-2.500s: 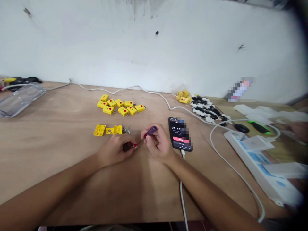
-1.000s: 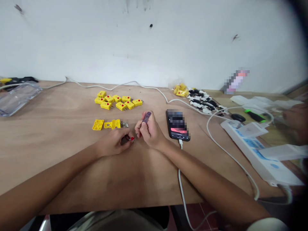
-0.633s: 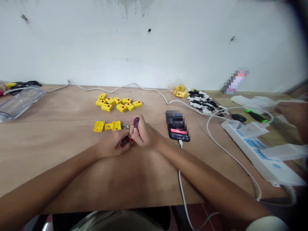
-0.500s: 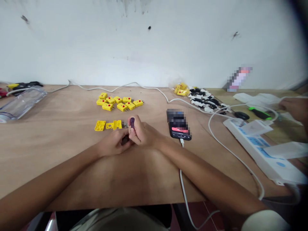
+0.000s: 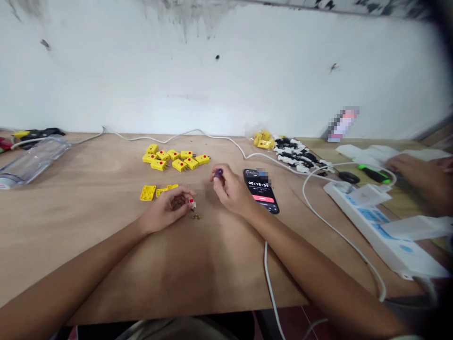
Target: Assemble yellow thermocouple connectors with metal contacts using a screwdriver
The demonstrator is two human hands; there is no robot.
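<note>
My left hand point(image 5: 175, 207) is closed, fingertips and thumb pinching a small white part with a red button point(image 5: 191, 202). Just below its fingertips, small brass-coloured pieces point(image 5: 196, 216) lie on the wooden table. My right hand point(image 5: 226, 189) is raised a little to the right, wrapped round a tool with a dark purple handle point(image 5: 219, 173), which looks like a screwdriver; its shaft is hidden. Beyond my left hand lie an open yellow plug shell point(image 5: 147, 192) and further yellow shell pieces point(image 5: 162, 191), partly covered by the fingers. Several yellow plugs with red buttons point(image 5: 179, 165) are grouped farther back.
A phone showing a timer point(image 5: 262, 191) lies beside my right hand. A white power strip point(image 5: 382, 226), its cables, and a green-black screwdriver point(image 5: 374, 174) are at right, near another person's hand point(image 5: 406, 170). Black and white parts point(image 5: 300, 153) and bagged yellow pieces point(image 5: 264, 140) sit behind.
My hands, together before, have moved apart. The right has gone right with the purple handle; the left now shows the white part with the red button. Brass pieces are visible on the table.
</note>
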